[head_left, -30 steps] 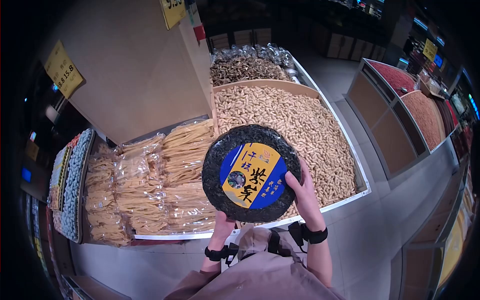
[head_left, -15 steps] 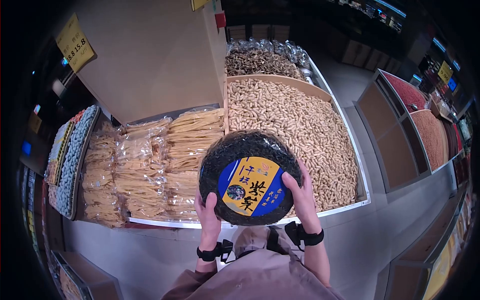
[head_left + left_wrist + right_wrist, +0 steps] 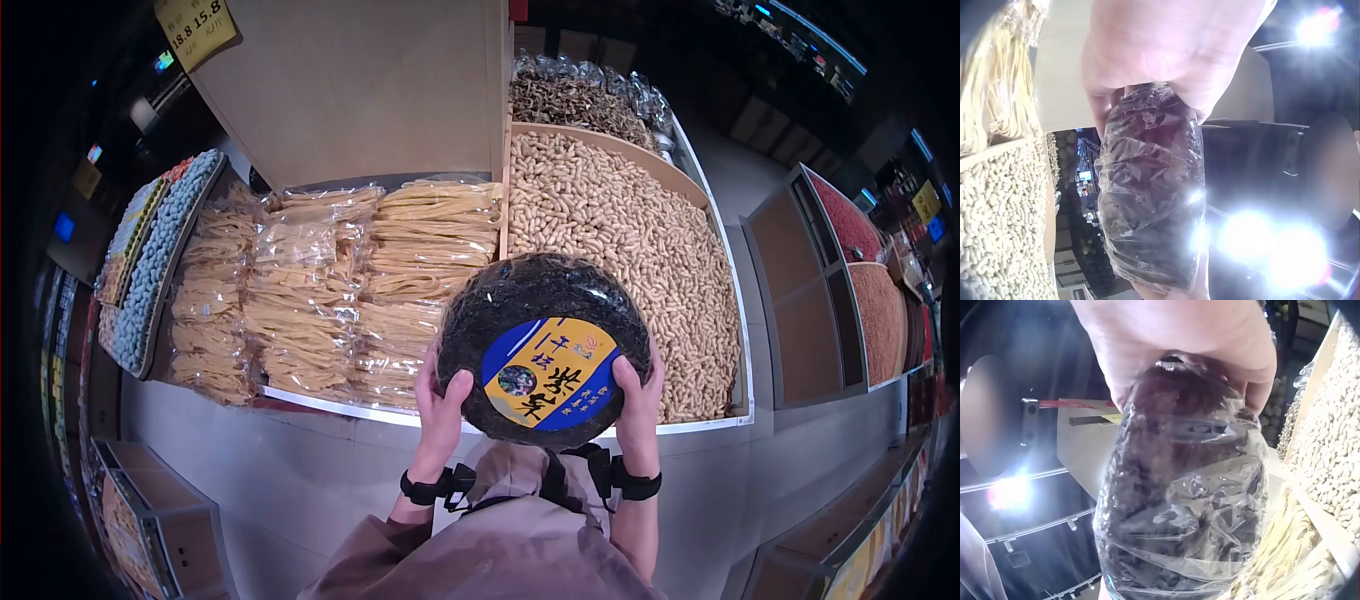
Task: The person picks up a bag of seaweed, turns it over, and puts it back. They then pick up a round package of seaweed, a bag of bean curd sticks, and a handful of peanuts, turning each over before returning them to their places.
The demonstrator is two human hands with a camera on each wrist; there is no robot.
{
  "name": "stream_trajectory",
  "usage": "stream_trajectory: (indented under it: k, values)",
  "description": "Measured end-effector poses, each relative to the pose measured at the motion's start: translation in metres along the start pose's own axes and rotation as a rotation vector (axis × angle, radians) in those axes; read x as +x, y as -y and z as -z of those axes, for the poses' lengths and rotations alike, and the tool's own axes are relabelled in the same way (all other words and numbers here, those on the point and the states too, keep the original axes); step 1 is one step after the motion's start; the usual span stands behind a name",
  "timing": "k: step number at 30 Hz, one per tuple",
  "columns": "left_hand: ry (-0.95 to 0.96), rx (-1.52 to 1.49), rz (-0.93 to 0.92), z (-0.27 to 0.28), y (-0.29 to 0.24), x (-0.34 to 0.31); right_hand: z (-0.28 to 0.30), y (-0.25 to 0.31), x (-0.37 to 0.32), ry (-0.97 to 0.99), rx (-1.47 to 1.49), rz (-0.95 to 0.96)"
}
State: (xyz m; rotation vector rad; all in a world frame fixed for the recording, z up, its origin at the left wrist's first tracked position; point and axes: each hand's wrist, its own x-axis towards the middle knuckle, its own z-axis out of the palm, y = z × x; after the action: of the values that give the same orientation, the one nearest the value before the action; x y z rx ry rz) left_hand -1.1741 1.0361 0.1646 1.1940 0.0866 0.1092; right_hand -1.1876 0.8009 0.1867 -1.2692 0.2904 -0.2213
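A round, dark, plastic-wrapped package [image 3: 470, 330] with a blue and yellow label is held level in front of the body in the head view. The left hand [image 3: 440, 405] grips its left edge, thumb on the top face. On the opposite edge the right hand [image 3: 638, 400] grips with its thumb beside the label. Both wrist views show the crinkled wrap on the package's side, the left hand [image 3: 1166, 50] and the right hand [image 3: 1185, 337] each wrapped over the rim. The fingers beneath are mostly hidden.
Beyond the package lie a bin of peanuts [image 3: 620, 230] and bagged yellow dried strips [image 3: 305, 290], bordered by a white edge [image 3: 690, 427]. Blue-wrapped items [image 3: 160, 270] stand at the left. A second display stand [image 3: 795, 290] is at the right, with grey floor between.
The left hand has come up from below the package to its left edge, thumb on top. In the head view, the display has shifted, with the package now further right.
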Motion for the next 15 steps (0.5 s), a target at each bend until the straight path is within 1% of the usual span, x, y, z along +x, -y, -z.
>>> stream_trajectory:
  k: [1,2,3,5,6,7,8,9,11,13,15]
  values:
    - [0.011,-0.005,0.003,0.001,-0.001,-0.002,0.000,-0.003,-0.005,-0.004,-0.008,-0.004]
    - [-0.013,-0.012,0.048,0.003,0.000,-0.004,0.001,-0.005,-0.006,-0.017,-0.006,0.015]
    - [-0.020,-0.029,0.041,0.006,0.003,-0.003,0.001,-0.005,-0.007,-0.024,-0.004,0.040]
    - [0.062,-0.041,-0.045,0.011,0.005,0.003,-0.006,0.001,-0.014,-0.032,0.016,0.035]
    - [0.066,-0.059,-0.055,0.011,0.001,0.005,-0.005,0.002,-0.015,-0.007,-0.006,0.073]
    - [0.132,-0.068,-0.083,0.009,-0.006,0.007,-0.004,0.003,-0.016,0.015,-0.027,0.115]
    - [0.199,-0.076,-0.111,0.007,-0.009,0.009,-0.003,0.006,-0.018,0.057,-0.045,0.118]
    - [0.207,-0.092,-0.118,0.005,-0.010,0.012,-0.003,0.007,-0.022,0.055,-0.056,0.133]
    - [0.252,-0.130,-0.103,0.005,-0.011,0.013,-0.007,0.007,-0.032,-0.063,0.002,0.105]
    - [0.271,-0.163,-0.091,0.004,-0.013,0.013,-0.013,0.005,-0.042,-0.119,-0.010,0.033]
    - [0.346,-0.178,-0.096,0.006,-0.022,0.012,-0.019,0.001,-0.048,-0.109,0.030,-0.003]
